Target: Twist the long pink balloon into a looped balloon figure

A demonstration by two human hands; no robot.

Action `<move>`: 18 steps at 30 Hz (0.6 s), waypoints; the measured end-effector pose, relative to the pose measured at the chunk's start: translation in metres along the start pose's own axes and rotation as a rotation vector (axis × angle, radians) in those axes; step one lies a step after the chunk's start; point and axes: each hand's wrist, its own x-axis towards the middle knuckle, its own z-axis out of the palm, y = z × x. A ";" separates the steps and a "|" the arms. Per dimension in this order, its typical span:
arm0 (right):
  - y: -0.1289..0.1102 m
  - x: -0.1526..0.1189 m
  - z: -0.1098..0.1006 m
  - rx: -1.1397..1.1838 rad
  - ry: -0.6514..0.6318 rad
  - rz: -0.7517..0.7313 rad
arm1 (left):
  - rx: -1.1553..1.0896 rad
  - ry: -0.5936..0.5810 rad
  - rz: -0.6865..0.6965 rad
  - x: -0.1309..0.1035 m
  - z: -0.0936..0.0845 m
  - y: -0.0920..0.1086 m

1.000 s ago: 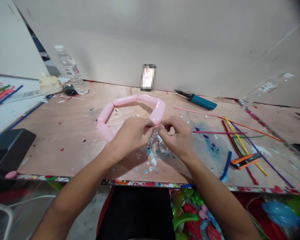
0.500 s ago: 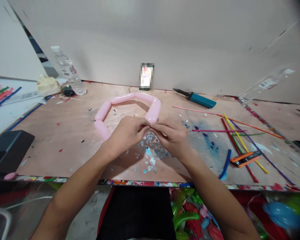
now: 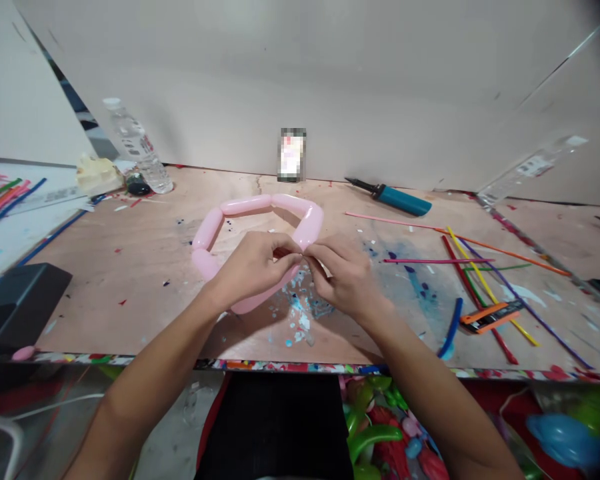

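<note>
A pink balloon (image 3: 247, 204), pinched into several long segments, forms a ring over the wooden table. My left hand (image 3: 260, 263) is closed on the balloon at the near right of the ring, thumb and forefinger pressed together. Right beside it, my right hand (image 3: 343, 270) pinches the same spot, and the fingertips of both hands meet there. Part of the ring passes beneath my left hand, which hides it. The exact bit of balloon between the fingertips is too small to make out.
Behind the ring stand a phone (image 3: 292, 157) and a teal pump (image 3: 403, 200). Uninflated balloons and an orange cutter (image 3: 491, 317) lie at right. A bottle (image 3: 140, 150) is at back left, a dark box (image 3: 27, 303) at left. Green balloons (image 3: 375, 437) sit below the table edge.
The pink ring has shifted and tilted slightly, and its near segment now shows below my left hand. Both hands stay pinched together at almost the same place.
</note>
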 end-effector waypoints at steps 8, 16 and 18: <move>-0.003 -0.004 0.007 0.086 -0.003 0.039 | -0.139 -0.092 -0.022 0.002 0.000 -0.004; 0.016 -0.001 -0.020 -0.024 0.169 0.271 | 0.181 -0.040 -0.051 -0.001 -0.013 -0.017; 0.016 -0.002 -0.016 0.036 0.093 0.235 | 0.127 -0.024 -0.033 -0.001 -0.011 -0.014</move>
